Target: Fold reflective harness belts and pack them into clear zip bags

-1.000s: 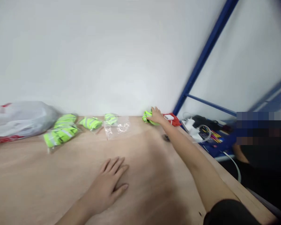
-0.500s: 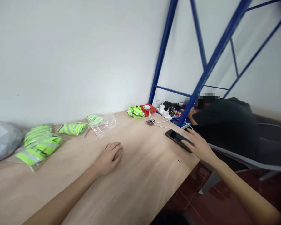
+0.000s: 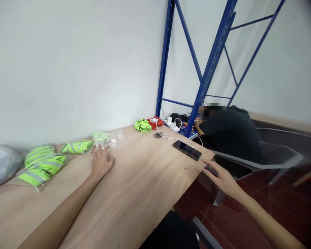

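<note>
My left hand (image 3: 101,162) is open with its fingers apart, just at the near edge of a clear plastic bag (image 3: 115,137) that holds a folded neon-yellow reflective strap (image 3: 100,136). Another bagged reflective strap (image 3: 77,146) lies just left of those fingertips. Beyond the table's right edge hangs my right hand (image 3: 221,176), open and empty, its fingers pointing at a black smartphone (image 3: 187,150). The phone lies flat on the wooden table (image 3: 142,183) with a white cable at its upper edge.
More bagged straps (image 3: 43,164) and a whitish plastic bag (image 3: 3,166) lie at left. Near a blue metal rack (image 3: 163,62) are a loose yellow-green strap (image 3: 143,125), red cloth (image 3: 159,121) and white chargers (image 3: 172,122). A person in dark clothing (image 3: 230,133) leans forward on a grey chair (image 3: 277,152).
My left hand has moved left and away from me to the bagged straps, its fingers spreading. My right hand has drawn back from the phone. The view has turned slightly right.
</note>
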